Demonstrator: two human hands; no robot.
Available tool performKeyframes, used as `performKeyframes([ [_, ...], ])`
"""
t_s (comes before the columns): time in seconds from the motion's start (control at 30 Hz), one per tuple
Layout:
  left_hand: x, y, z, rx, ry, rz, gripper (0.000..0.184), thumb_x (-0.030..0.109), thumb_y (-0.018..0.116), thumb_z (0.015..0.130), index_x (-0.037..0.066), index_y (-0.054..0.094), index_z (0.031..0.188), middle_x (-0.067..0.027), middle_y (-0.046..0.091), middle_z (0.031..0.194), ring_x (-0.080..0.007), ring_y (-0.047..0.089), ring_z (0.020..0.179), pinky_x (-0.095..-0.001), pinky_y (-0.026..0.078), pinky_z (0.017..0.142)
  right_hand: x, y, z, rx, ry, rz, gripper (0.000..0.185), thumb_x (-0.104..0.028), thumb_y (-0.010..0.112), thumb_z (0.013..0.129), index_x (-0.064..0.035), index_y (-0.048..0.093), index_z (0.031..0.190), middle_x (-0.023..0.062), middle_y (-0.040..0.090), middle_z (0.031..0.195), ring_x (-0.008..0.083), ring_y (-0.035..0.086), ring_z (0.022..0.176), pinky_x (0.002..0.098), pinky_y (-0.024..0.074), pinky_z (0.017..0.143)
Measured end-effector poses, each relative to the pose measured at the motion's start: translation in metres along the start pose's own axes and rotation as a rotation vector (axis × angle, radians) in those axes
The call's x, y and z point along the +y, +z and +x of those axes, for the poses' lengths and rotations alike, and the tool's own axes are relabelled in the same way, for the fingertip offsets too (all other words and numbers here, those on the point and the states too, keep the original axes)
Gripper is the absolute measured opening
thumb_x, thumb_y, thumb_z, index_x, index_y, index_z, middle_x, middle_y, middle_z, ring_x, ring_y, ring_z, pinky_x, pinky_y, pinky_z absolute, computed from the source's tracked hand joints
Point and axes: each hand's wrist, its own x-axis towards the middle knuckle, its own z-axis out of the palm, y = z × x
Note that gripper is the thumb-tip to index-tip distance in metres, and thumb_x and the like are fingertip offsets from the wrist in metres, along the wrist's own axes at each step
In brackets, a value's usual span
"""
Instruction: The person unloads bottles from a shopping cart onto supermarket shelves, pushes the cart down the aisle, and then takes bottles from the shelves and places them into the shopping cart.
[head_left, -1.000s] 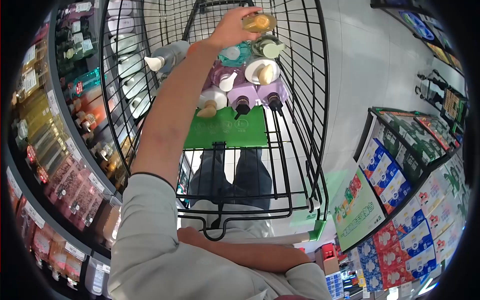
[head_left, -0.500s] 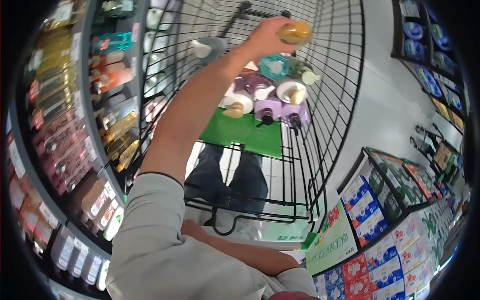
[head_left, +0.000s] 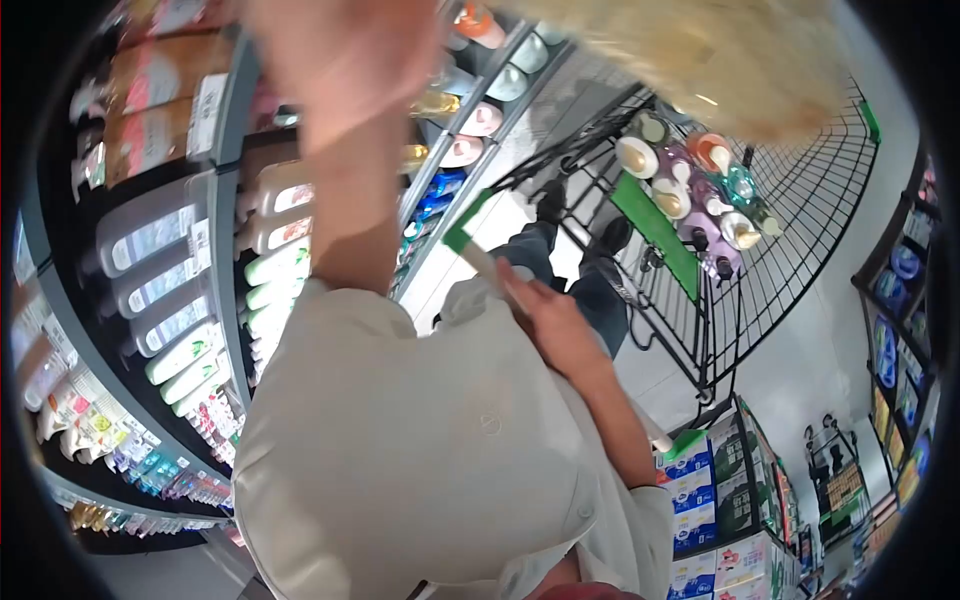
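My left hand (head_left: 345,60) is raised at the top edge, smeared by motion, its fingers cut off by the frame. Beside it, very close to the camera, a large blurred yellowish bottle (head_left: 720,65) fills the upper right; its grip point is out of view. Wrapped round the pale cart handle (head_left: 480,262) is my right hand (head_left: 550,312), in front of my torso. The black wire shopping cart (head_left: 825,225) holds several pump bottles, including a teal bottle (head_left: 740,187), an orange bottle (head_left: 708,152) and a lilac bottle (head_left: 722,262). A green panel (head_left: 655,235) lies on its near end.
Shelves (head_left: 228,280) packed with bottles curve along my left side. Stacked boxed goods (head_left: 690,510) stand at the lower right, close to the cart. Another cart (head_left: 835,475) and a display rack (head_left: 900,290) are farther right. My feet (head_left: 610,238) stand on pale floor beside the cart.
My left hand has come out of the cart and up toward the camera with the yellowish bottle. My view has swung, so the cart appears farther right and my right hand now shows.
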Motion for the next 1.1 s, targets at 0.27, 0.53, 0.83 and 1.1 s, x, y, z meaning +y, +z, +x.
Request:
performKeyframes([
  [0.27, 0.091, -0.182, -0.088, -0.395, -0.633, 0.115, 0.058, 0.033, 0.086, 0.080, 0.005, 0.064, 0.125, -0.0141, 0.070, 0.119, -0.0280, 0.064, 0.118, -0.0465, 0.048, 0.103, -0.021, -0.012, 0.003, 0.068, 0.061, -0.064, 0.076, 0.002, 0.069, 0.085, -0.0203, 0.046, 0.154, 0.0195, 0.069, 0.105, 0.0407, 0.069, 0.084, 0.0420, 0.0570, 0.077],
  [0.53, 0.011, -0.223, -0.336, -0.606, -0.984, 0.422, 0.063, 0.009, 0.091, 0.068, 0.007, 0.065, 0.126, -0.0126, 0.069, 0.117, -0.0301, 0.063, 0.109, -0.0404, 0.049, 0.098, -0.028, -0.004, 0.005, 0.117, 0.139, -0.105, 0.076, 0.003, 0.072, 0.083, -0.0219, 0.050, 0.151, 0.0158, 0.069, 0.099, 0.0370, 0.069, 0.076, 0.0402, 0.0563, 0.071],
  [0.83, -0.079, -0.246, -0.458, -0.137, -1.191, 0.467, 0.056, 0.013, 0.088, 0.068, 0.004, 0.068, 0.120, -0.0147, 0.071, 0.114, -0.0369, 0.064, 0.105, -0.0473, 0.047, 0.094, -0.035, 0.004, 0.006, 0.196, 0.217, -0.174, 0.076, 0.007, 0.073, 0.079, -0.0217, 0.056, 0.147, 0.0125, 0.069, 0.093, 0.0308, 0.068, 0.068, 0.0387, 0.0549, 0.060],
  [1.1, -0.093, -0.251, -0.479, -0.274, -1.297, 0.686, 0.044, 0.025, 0.089, 0.069, 0.005, 0.074, 0.105, -0.0150, 0.072, 0.106, -0.0368, 0.064, 0.105, -0.0463, 0.047, 0.090, -0.042, 0.009, 0.012, 0.231, 0.278, -0.265, 0.070, 0.006, 0.073, 0.078, -0.0151, 0.057, 0.143, 0.0134, 0.069, 0.092, 0.0316, 0.068, 0.068, 0.0395, 0.0553, 0.063],
])
